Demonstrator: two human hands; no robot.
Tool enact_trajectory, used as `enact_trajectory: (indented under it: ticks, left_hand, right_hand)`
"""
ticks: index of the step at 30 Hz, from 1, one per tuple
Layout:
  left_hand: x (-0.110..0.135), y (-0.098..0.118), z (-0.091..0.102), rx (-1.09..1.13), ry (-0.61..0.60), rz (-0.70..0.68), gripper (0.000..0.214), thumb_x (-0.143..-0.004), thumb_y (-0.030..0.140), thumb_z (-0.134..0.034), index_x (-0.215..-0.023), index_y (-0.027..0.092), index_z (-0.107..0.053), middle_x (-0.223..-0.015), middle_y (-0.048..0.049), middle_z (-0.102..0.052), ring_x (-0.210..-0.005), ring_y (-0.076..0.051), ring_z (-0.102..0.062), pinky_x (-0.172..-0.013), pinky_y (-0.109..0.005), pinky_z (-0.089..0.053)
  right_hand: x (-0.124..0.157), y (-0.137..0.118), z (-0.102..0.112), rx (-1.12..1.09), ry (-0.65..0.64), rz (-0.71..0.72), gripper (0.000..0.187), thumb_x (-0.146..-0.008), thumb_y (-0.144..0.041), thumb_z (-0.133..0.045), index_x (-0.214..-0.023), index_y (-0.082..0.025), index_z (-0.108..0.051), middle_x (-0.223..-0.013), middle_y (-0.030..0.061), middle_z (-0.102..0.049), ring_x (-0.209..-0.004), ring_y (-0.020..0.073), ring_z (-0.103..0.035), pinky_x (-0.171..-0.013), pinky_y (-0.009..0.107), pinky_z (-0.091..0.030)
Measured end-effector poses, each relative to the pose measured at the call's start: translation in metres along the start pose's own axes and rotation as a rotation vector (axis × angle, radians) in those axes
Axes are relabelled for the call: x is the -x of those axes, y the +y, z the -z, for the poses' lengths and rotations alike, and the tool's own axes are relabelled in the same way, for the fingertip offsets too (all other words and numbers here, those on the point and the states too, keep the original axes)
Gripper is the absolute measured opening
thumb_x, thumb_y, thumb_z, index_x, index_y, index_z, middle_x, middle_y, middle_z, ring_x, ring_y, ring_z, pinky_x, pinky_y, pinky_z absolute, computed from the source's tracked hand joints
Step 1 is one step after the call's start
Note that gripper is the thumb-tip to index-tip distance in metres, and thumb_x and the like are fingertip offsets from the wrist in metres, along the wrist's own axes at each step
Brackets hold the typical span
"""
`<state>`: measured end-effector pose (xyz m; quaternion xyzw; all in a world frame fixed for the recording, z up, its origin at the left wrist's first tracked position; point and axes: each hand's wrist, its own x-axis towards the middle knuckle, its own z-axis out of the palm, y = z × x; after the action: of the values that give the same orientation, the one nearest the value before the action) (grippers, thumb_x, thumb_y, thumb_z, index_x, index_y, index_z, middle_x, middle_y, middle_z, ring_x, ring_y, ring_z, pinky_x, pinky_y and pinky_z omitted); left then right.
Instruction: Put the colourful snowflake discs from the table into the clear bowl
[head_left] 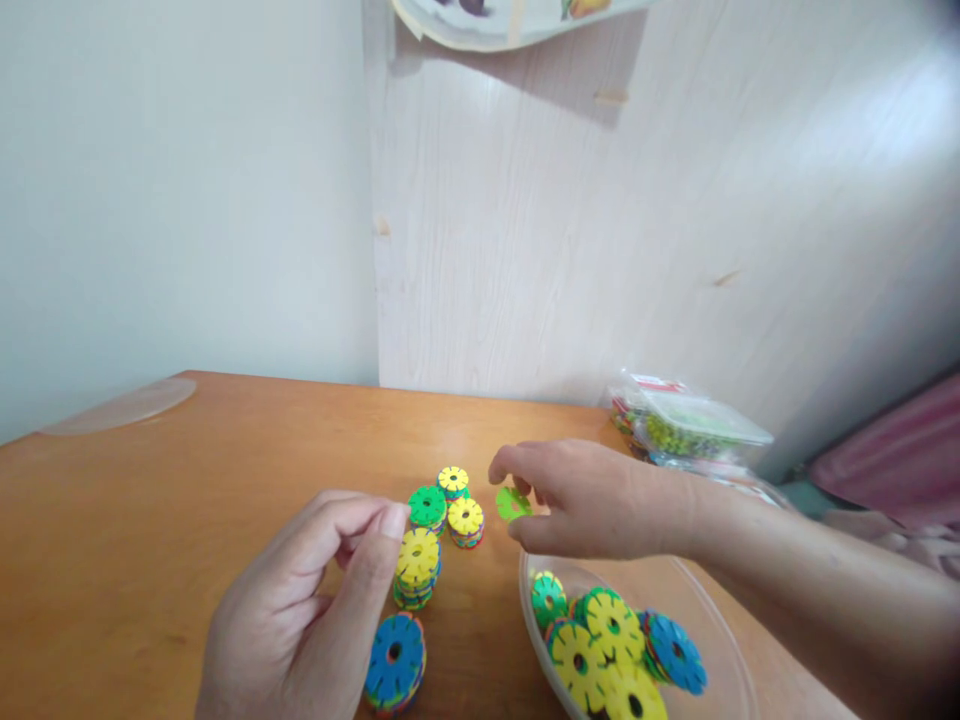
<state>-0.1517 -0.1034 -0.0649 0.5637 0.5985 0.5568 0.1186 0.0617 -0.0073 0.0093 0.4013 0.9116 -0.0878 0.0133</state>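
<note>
My left hand (307, 610) is closed, thumb and forefinger pressed together beside the stacks of notched plastic discs. Whatever it may hold is hidden. Just right of its fingertips stand a stack topped by a green disc (427, 507) and one topped by a yellow disc (418, 556). A blue-topped stack (394, 658) sits nearer me, partly behind the thumb side. Two more yellow-topped stacks are farther back. My right hand (592, 497) has thumb and fingers apart, with a light green disc (513, 503) visible between them; contact with it cannot be made out.
Below my right forearm, a clear plastic container (541, 665) holds several loose and stacked discs. Packaged items (697, 430) lie at the back right of the wooden table (300, 430). A translucent sheet (124, 408) covers the far left corner. A wall stands behind.
</note>
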Motion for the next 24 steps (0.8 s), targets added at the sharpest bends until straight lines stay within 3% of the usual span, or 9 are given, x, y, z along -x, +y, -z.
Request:
enact_trajectory:
  ticks: [4,8,11,15,18,24]
  left_hand:
    - [0.001,0.003,0.000,0.030,-0.019,0.011,0.029,-0.087,0.048,-0.056,-0.083,0.022,-0.067,-0.071,0.0012,-0.067,-0.062,-0.015,-0.062,-0.058,-0.022,-0.049]
    - [0.002,0.007,-0.003,0.060,0.020,0.037,0.030,-0.085,0.049,-0.057,-0.082,0.022,-0.069,-0.068,0.0012,-0.066,-0.060,-0.014,-0.062,-0.056,-0.022,-0.049]
    - [0.002,0.005,-0.004,0.072,0.004,0.056,0.030,-0.085,0.049,-0.057,-0.081,0.021,-0.068,-0.066,0.0010,-0.065,-0.060,-0.015,-0.061,-0.054,-0.022,-0.048]
    - [0.001,0.002,-0.004,0.068,0.010,0.044,0.030,-0.085,0.050,-0.057,-0.082,0.022,-0.067,-0.070,0.0001,-0.066,-0.062,-0.016,-0.061,-0.055,-0.022,-0.048]
    - [0.001,0.002,-0.004,0.071,0.005,0.034,0.030,-0.086,0.049,-0.057,-0.084,0.022,-0.068,-0.070,0.0004,-0.066,-0.062,-0.015,-0.061,-0.057,-0.023,-0.048]
    - [0.001,0.003,-0.004,0.053,0.003,0.034,0.029,-0.086,0.048,-0.057,-0.078,0.022,-0.066,-0.067,0.0018,-0.064,-0.060,-0.014,-0.060,-0.056,-0.022,-0.047]
  right_hand:
    - [0.037,0.002,0.007,-0.026,-0.019,-0.047,0.029,-0.081,-0.037,-0.057,-0.107,-0.024,-0.062,-0.086,0.0027,-0.068,-0.071,0.0162,-0.059,-0.058,0.026,-0.035]
    - [0.051,0.002,0.000,0.009,-0.043,-0.095,0.023,-0.081,-0.038,-0.058,-0.098,-0.023,-0.063,-0.083,0.0027,-0.068,-0.069,0.0164,-0.059,-0.057,0.027,-0.032]
    - [0.051,0.004,-0.012,0.038,-0.049,-0.109,0.022,-0.082,-0.041,-0.058,-0.092,-0.022,-0.064,-0.083,0.0041,-0.069,-0.071,0.0185,-0.061,-0.057,0.028,-0.030]
    - [0.050,0.009,-0.020,-0.015,-0.063,-0.120,0.031,-0.081,-0.045,-0.060,-0.104,-0.024,-0.065,-0.087,0.0037,-0.071,-0.075,0.0196,-0.063,-0.057,0.027,-0.032]
    - [0.050,0.011,-0.014,-0.067,-0.051,-0.130,0.028,-0.084,-0.039,-0.057,-0.107,-0.025,-0.064,-0.088,0.0018,-0.071,-0.073,0.0170,-0.062,-0.058,0.026,-0.033]
    - [0.033,0.011,0.001,-0.090,0.033,-0.109,0.017,-0.087,-0.035,-0.053,-0.092,-0.022,-0.064,-0.078,0.0005,-0.067,-0.065,0.0134,-0.056,-0.057,0.025,-0.035]
